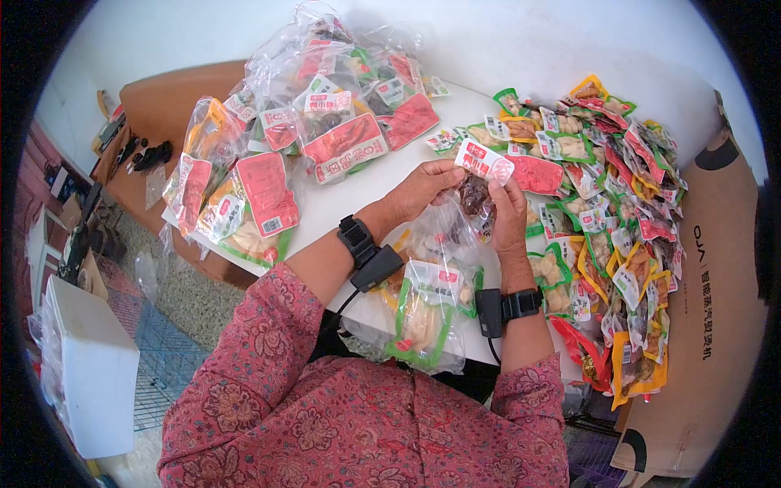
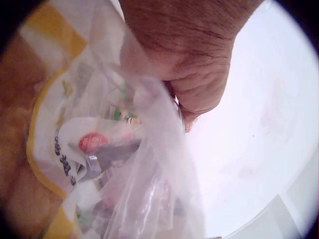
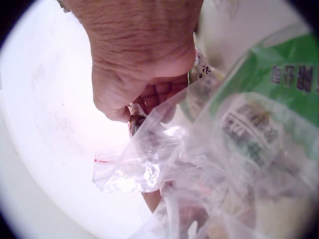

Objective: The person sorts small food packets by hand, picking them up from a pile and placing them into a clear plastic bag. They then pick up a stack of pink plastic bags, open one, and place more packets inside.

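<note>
Between both hands, over the table, is a small snack packet (image 1: 486, 163) with a red and white label and dark food inside. My left hand (image 1: 419, 191) pinches its left side with thumb and fingers. On its lower right edge, my right hand (image 1: 510, 218) grips it too. Just below the hands, at the near table edge, stands a clear plastic bag (image 1: 443, 244) holding several snack packets, one green-edged with pale food. In the left wrist view the bag's film (image 2: 159, 184) partly covers the left hand (image 2: 184, 55). A zip strip (image 3: 107, 162) shows in the right wrist view.
A large heap of loose snack packets (image 1: 594, 211) covers the table's right side. Filled clear bags (image 1: 325, 122) are piled at the back left of the white table (image 1: 325, 215). A cardboard box (image 1: 708, 268) leans at the right; a white box (image 1: 89, 366) stands at the lower left.
</note>
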Demonstrator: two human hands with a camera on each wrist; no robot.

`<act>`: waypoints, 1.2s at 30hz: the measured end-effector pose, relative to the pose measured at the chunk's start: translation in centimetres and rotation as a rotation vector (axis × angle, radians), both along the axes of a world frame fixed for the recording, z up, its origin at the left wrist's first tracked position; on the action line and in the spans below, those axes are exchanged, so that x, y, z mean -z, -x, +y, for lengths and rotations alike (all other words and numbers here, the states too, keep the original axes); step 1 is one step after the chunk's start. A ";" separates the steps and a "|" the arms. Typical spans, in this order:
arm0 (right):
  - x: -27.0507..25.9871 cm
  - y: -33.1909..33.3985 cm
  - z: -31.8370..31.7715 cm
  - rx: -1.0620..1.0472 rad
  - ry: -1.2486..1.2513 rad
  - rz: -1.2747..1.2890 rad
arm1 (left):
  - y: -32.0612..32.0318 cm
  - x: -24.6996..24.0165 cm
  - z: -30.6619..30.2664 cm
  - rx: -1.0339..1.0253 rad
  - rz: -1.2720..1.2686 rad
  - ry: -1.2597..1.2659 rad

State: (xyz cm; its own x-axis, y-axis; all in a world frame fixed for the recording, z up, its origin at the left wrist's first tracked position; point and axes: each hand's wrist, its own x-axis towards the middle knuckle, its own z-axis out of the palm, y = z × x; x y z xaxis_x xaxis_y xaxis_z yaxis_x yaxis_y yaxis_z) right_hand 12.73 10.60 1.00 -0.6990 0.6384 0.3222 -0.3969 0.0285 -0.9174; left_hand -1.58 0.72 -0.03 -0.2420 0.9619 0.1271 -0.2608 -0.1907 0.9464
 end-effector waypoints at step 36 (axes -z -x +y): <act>-0.8 -0.8 2.6 0.413 0.164 0.243 | -1.8 -1.9 -1.2 0.134 0.253 0.152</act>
